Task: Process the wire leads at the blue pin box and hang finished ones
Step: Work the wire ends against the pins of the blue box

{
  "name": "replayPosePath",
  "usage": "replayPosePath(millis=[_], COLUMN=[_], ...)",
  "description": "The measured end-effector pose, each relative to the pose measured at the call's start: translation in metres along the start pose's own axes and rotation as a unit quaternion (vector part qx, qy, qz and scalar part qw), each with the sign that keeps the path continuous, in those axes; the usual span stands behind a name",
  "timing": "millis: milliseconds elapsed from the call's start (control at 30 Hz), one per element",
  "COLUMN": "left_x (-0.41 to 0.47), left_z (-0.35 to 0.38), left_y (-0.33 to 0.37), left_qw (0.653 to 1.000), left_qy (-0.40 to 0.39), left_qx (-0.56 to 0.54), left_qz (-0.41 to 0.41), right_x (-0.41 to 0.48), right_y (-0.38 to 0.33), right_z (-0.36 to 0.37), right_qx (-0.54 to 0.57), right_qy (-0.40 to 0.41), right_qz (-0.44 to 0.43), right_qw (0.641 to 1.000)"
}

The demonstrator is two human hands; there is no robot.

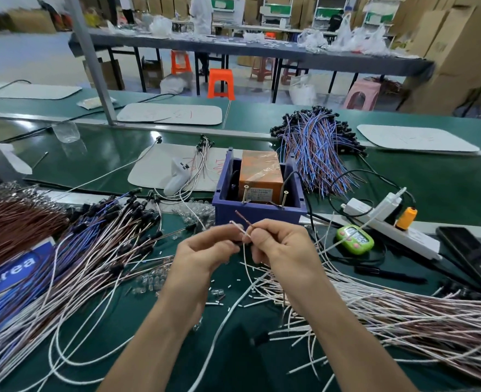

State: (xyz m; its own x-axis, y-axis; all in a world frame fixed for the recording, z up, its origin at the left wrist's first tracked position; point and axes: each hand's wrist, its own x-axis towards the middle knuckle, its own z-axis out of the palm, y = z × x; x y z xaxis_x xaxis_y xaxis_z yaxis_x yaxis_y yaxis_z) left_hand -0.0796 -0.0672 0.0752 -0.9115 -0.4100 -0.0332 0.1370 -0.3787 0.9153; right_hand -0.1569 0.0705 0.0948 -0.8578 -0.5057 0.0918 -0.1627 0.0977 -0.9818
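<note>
Just in front of the blue plastic pin box, above the green table, your two hands meet over a thin wire lead with a white strand and a brown strand. Your left hand has its fingers closed narrow around the lead from the left, and your right hand pinches it from the other side — the two bare ends stick up and fork apart, pointing toward the box but not touching it. Two upright brass pins stand at the box's near wall in front of an orange wrapped block. By the look of it, you are in the preparing step: the ends are being sorted and aimed, and they have not yet gone to the pins. The next move calls for carrying the lead forward and up a little, keeping the strands spread so each end meets its own pin. Unprocessed white and brown leads lie in a pile under your right wrist, and leads with black end pieces lie heaped to your left. Where finished ones hang — that I cannot tell from here.
</note>
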Motion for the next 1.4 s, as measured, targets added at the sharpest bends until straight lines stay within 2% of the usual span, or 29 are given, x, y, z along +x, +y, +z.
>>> replayPosePath(millis=[233, 300, 400, 500, 567, 633, 767, 933, 1200, 1400], left_x=[0.006, 0.008, 0.015, 0.022, 0.029, 0.037, 0.044, 0.049, 0.050, 0.050], left_z=[0.014, 0.020, 0.021, 0.010, 0.005, 0.003, 0.004, 0.009, 0.016, 0.022], left_y=[0.010, 0.014, 0.022, 0.033, 0.036, 0.035, 0.029, 0.022, 0.004, 0.001], left_qw=[0.998, 0.999, 0.999, 0.999, 0.995, 0.978, 0.910, 0.845, 0.798, 0.804], left_qy=[-0.024, -0.006, 0.039, 0.036, 0.050, 0.087, 0.156, 0.185, 0.208, 0.240], left_qx=[0.037, 0.027, -0.010, 0.012, 0.080, 0.186, 0.377, 0.487, 0.527, 0.489], left_qz=[0.038, 0.029, -0.013, -0.003, 0.023, 0.036, 0.080, 0.124, 0.206, 0.237], right_x=[-0.002, 0.000, 0.006, 0.009, 0.011, 0.012, 0.018, 0.032, 0.050, 0.052], right_y=[-0.006, -0.011, -0.017, -0.022, -0.020, -0.018, -0.019, -0.026, -0.024, -0.022], right_z=[-0.001, -0.007, -0.029, -0.056, -0.070, -0.079, -0.088, -0.096, -0.104, -0.114], right_qx=[0.042, 0.018, -0.002, 0.017, -0.025, -0.076, -0.178, -0.253, -0.265, -0.223], right_qy=[-0.033, -0.013, 0.072, 0.070, 0.063, 0.058, 0.064, 0.053, 0.043, 0.024], right_qz=[0.015, 0.001, -0.022, -0.020, -0.025, -0.027, -0.043, -0.089, -0.098, -0.078], right_qw=[0.998, 1.000, 0.997, 0.997, 0.997, 0.995, 0.981, 0.962, 0.958, 0.971])
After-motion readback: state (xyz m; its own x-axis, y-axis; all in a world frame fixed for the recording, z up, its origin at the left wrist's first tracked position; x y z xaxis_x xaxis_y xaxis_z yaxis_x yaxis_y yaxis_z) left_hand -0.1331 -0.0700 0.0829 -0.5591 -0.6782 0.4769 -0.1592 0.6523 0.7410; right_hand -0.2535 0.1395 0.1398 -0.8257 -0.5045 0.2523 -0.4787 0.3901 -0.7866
